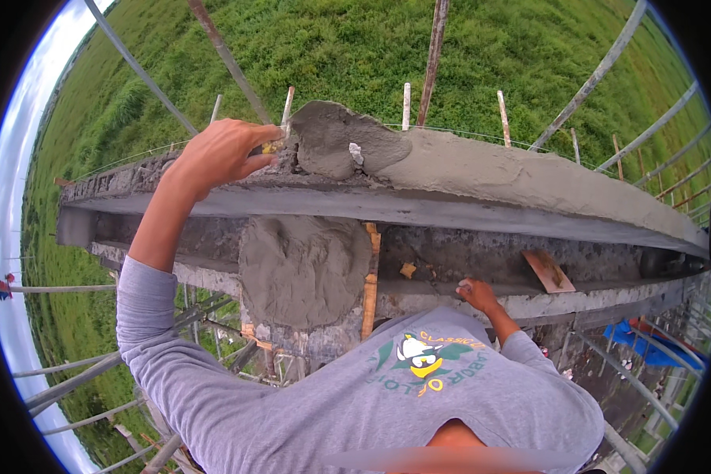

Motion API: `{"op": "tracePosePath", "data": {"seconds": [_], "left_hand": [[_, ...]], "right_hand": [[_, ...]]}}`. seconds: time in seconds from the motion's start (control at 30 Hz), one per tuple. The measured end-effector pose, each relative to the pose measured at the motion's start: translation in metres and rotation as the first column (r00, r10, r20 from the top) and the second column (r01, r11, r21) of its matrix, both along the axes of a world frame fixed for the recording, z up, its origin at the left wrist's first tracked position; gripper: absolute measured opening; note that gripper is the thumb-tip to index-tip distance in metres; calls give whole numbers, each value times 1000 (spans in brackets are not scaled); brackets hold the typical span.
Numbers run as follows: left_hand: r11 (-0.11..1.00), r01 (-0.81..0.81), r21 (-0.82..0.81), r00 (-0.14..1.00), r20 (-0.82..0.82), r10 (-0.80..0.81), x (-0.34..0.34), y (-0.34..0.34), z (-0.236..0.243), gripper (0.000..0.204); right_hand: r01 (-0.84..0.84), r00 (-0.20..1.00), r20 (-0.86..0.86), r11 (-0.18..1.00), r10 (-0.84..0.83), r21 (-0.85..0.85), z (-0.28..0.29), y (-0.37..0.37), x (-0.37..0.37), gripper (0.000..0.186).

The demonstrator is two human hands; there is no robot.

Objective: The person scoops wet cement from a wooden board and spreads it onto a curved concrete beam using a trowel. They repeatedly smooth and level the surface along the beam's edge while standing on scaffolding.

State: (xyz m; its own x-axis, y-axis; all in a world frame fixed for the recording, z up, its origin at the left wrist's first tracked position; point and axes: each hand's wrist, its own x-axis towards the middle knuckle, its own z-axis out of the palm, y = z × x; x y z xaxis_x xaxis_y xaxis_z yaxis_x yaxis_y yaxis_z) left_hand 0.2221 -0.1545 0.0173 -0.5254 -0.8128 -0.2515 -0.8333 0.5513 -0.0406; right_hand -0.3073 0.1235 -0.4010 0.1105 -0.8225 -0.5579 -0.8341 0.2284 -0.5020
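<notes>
While the right hand (479, 295) rests by the near edge of the long trough (482, 246), right of the middle of the frame, its fingers are curled in, and I cannot tell if it holds something. Left of the middle sits a big heap of wet cement (304, 272), beside a strip of wood (370, 288). It looks heavy, soft and sticky, like thick mud. It would likely squish in bare fingers, so it is best scooped from below with something flat. Farther up, at the upper left, the left hand (221, 154) is wrapped around a yellow handle (272, 148). That looks stiff and light, but wet cement could make it slippery, so the middle seems a good place to grip. Just right of it, a dark wet patch (324, 138) lies on the wall top; its thin edge looks easy to break. Green grass (340, 55) is far behind.
</notes>
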Motion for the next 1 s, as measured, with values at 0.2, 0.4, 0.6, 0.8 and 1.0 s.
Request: {"op": "tracePosePath", "data": {"seconds": [0.2,0.4,0.6,0.8,1.0], "left_hand": [[988,1,-153,999,-48,-8,4,25,1,39],[986,-43,-159,999,-16,41,1,37,-5,41],[980,-37,-195,998,-61,25,-7,41,-12,40],[967,-19,-255,994,-109,-10,-2,43,-23,39],[954,-90,-287,986,-160,45,10,57,-29,41]], "right_hand": [[-29,999,44,1000,29,0,-15,4,1,43],[-54,997,51,998,52,34,-20,-7,1,44],[-74,997,34,997,74,7,-16,-16,3,44],[-69,996,60,997,68,17,-18,-13,1,45],[-80,995,58,996,79,25,-22,-7,-7,44]]}}
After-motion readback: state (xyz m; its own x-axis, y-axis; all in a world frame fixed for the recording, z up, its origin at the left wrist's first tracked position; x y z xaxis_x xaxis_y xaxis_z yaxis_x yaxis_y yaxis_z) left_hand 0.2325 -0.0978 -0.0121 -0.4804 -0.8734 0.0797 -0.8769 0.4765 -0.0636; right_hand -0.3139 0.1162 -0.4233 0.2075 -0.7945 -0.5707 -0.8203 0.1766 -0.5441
